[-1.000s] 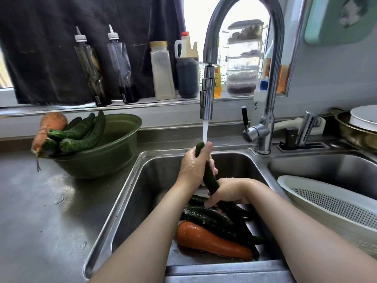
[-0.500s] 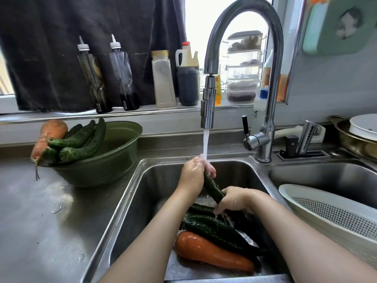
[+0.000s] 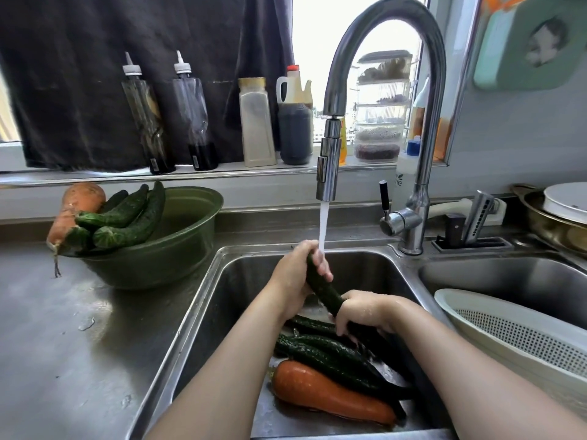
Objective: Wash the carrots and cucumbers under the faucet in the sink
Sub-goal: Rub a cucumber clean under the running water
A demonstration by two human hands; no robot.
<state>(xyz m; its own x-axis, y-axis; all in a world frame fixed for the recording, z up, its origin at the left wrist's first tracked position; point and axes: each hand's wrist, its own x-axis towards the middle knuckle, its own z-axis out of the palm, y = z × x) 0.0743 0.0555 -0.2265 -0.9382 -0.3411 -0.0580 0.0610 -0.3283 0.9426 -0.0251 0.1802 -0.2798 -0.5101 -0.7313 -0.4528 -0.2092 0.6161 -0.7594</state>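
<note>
While water [image 3: 323, 223] runs, fingers of left hand [image 3: 293, 274] and right hand [image 3: 365, 309] wrap a long, bumpy cucumber [image 3: 324, 290].

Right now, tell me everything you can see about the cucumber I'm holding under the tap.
The cucumber is long, dark green and wet-looking. It slants over the sink, upper end under the faucet. The left hand grips its upper end, where the water stream lands; the right hand grips lower down. Only the stretch between the hands shows clearly.
</note>
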